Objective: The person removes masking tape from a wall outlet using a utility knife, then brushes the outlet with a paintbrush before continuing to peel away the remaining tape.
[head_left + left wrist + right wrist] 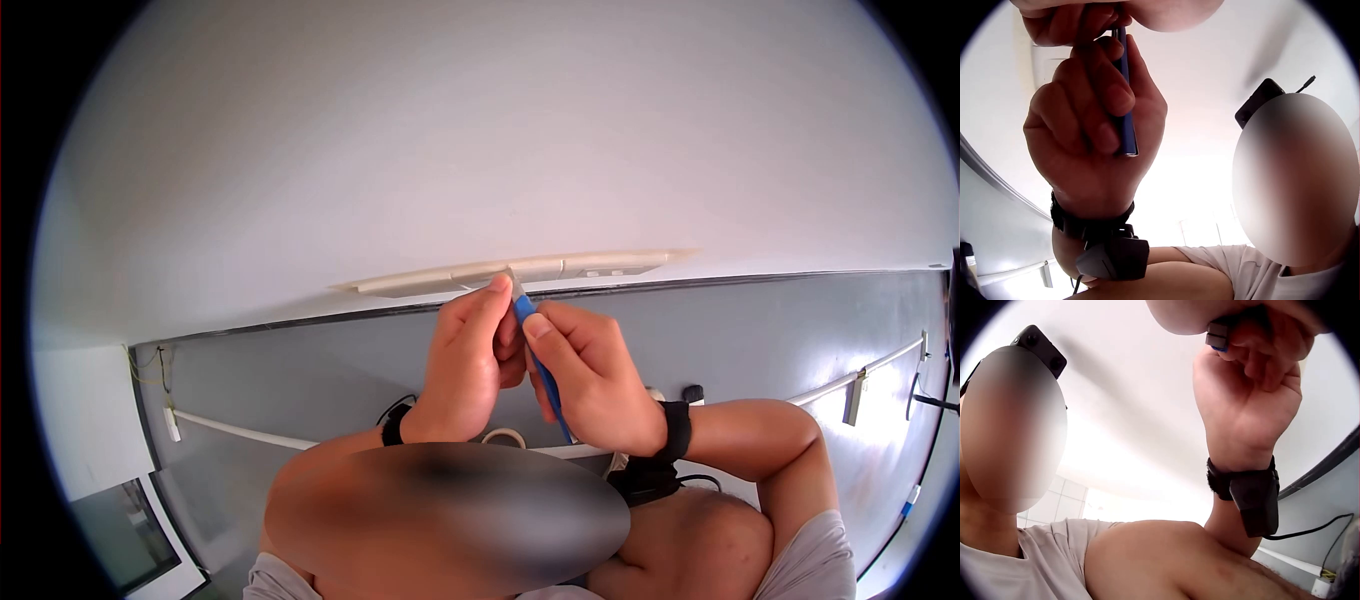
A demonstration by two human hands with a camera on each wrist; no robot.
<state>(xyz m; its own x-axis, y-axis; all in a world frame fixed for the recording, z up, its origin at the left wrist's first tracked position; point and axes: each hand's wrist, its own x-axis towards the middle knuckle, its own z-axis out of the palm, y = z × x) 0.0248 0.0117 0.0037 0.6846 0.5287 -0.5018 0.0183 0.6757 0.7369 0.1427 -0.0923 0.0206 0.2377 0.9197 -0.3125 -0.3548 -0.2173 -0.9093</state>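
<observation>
the right hand [597, 385] grips the blue-handled tool [549, 388], whose long axis slants up and leftward from that grip toward the white wall panel [415, 286]; the left hand [468, 350] is nearer the tip, its hold unclear.

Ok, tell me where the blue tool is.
Head view, centre: the blue tool is in the right-hand grip, just right of the left-hand grip, its upper end by the pale panel strip.
</observation>
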